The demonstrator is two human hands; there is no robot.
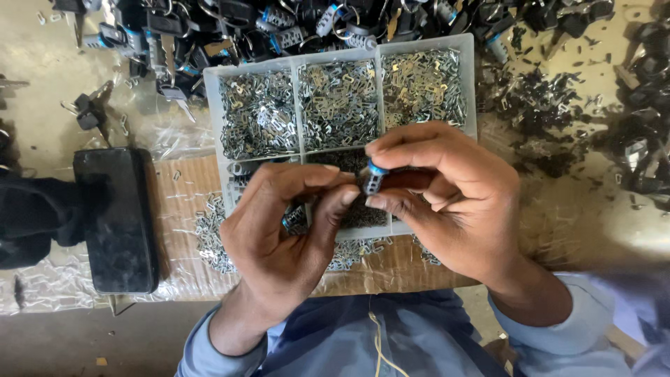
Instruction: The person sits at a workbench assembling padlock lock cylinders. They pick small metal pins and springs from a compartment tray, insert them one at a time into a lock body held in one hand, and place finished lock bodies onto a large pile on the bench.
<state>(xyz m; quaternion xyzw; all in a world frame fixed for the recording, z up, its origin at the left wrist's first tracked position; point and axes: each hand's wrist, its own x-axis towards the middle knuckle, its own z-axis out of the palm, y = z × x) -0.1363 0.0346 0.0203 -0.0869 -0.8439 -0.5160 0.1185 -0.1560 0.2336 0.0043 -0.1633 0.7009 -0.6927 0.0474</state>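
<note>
Pinching a small grey cylinder (374, 180) with a blue cap between thumb and forefinger of the right hand (447, 202), fingers curled closed around it, just above the near middle of the tray (213, 105). Meeting it from the other side with the left hand (279, 230), thumb and forefinger tips closing on its lower end, remaining fingers folded over what looks like a second blue-edged piece (289, 220) in the palm; hard to tell more. Judging by the grip, working at the fitting stage, seating something tiny into the cylinder, though no plate between the fingertips can be made out. Likely calling next for a fine fingertip move, keeping the cylinder steady in the right hand while the left lowers to the plates (338, 105) directly beneath. Hovering over the divided tray, its three far compartments heaped with bright plates, the near ones mostly hidden under the hands. Resting on cardboard (183, 195), with loose plates spilling past the tray's near wall. Lying well to the left, a black phone (118, 216); crowding the far edge, a pile of keys (279, 28); scattering to the right, dark bits (537, 105). Leaving little free room except the short drop straight down and the cardboard strip between phone and tray.
</note>
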